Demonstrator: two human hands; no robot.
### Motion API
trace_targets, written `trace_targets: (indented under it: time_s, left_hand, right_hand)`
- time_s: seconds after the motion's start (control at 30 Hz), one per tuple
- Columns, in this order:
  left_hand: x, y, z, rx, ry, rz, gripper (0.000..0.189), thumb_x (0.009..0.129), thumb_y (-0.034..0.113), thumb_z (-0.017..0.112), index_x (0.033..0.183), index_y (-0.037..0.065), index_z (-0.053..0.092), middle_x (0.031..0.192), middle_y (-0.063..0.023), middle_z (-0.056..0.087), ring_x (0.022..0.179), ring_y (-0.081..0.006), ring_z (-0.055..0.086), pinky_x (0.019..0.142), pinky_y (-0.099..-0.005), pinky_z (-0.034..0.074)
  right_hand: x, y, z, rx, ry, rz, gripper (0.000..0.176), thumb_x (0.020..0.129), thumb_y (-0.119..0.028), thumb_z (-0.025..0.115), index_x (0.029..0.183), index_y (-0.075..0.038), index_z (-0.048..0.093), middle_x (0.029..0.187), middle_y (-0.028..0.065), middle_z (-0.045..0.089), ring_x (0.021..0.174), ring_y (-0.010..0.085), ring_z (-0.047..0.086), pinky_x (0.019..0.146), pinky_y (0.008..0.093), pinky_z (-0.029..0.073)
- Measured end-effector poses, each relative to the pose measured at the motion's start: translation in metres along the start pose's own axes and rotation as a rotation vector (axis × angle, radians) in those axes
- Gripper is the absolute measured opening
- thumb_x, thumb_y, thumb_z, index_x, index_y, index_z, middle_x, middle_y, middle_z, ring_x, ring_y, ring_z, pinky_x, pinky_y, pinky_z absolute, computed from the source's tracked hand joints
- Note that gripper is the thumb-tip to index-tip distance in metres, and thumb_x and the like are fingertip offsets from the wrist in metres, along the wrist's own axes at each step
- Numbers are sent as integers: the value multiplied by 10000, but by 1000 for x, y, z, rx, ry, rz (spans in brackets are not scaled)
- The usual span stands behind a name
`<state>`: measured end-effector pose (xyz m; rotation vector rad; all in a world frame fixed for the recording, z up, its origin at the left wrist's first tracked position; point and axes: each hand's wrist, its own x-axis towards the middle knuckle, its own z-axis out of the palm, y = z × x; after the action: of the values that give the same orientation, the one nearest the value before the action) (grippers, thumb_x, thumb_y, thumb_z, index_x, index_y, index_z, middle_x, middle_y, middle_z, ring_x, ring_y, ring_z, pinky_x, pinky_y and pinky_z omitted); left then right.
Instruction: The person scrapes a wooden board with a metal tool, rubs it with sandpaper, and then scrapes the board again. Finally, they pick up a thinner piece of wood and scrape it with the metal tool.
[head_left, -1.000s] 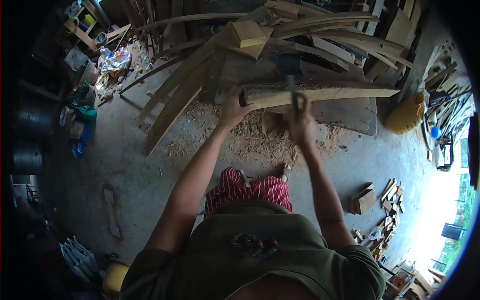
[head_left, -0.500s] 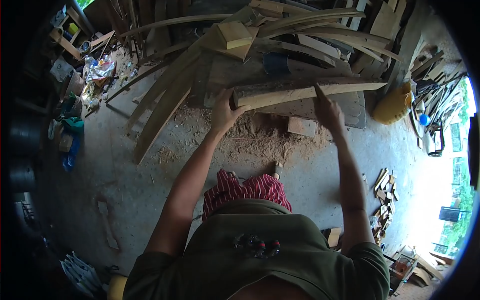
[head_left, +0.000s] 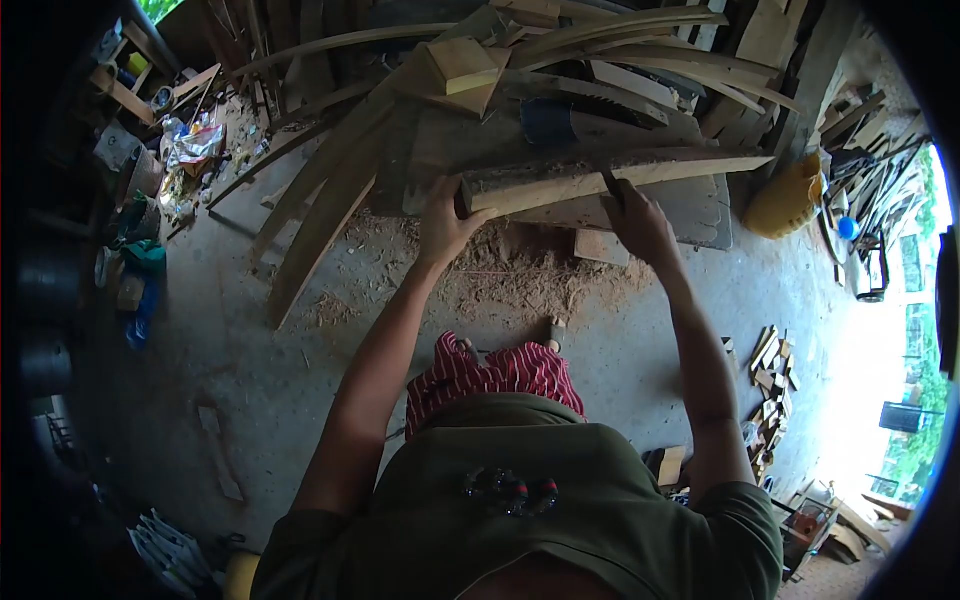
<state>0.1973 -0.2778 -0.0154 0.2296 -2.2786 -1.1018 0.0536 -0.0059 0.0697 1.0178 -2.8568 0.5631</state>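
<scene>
A long, slightly curved wooden board lies across a worn work table, its pale edge facing me. My left hand is closed around the board's left end, thumb along the near edge. In my right hand is a hand tool with a dark narrow blade, its fingers wrapped round the handle. The blade touches or crosses the board right of its middle; its exact kind is too small to tell. Beyond the board lies a toothed saw blade.
Curved planks lean off the table's left side. A wood block sits on top at the back. Shavings and a small block lie below. A yellow sack and offcuts are at right.
My right hand has moved left along the board with the dark-bladed tool. My left hand keeps its grip on the board's left end.
</scene>
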Motion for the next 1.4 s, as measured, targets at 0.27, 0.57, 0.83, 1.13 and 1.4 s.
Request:
trace_targets:
  time_s: [0.27,0.57,0.83,1.13,1.4]
  left_hand:
    - [4,4,-3,-24,6,23,518,704,211,871,1104,7,613,989,-143,597,947,-314,599,815,-419,474]
    - [3,1,1,-38,17,5,520,710,204,868,1120,13,610,995,-145,603,941,-315,608,810,-426,485]
    - [3,2,-1,-23,27,-6,492,714,200,862,1095,11,614,984,-149,609,942,-321,604,810,-429,480]
    - [6,3,-1,-18,45,75,509,701,192,848,1112,8,612,988,-165,615,941,-366,605,818,-446,490]
    - [-4,-5,3,-17,30,-11,554,717,225,863,1160,16,603,1036,-162,610,970,-340,613,831,-430,493]
  right_hand:
    - [9,-50,-26,870,-430,131,376,1014,-272,564,1299,-27,586,801,18,609,565,72,512,488,247,424]
    - [-1,-54,-1,-132,-267,44,420,996,-348,514,1378,-173,510,945,194,712,788,361,719,683,516,576]
    - [16,-23,11,-201,-179,-35,488,997,-390,514,1445,-209,447,857,138,713,684,309,709,587,452,578]
    - [-14,-116,-3,320,-394,-249,366,982,-320,558,1218,-44,600,895,180,711,813,346,707,722,469,532]
    - [11,-64,-40,40,-182,-12,406,970,-391,576,1244,-94,606,972,164,730,874,328,718,758,449,561]
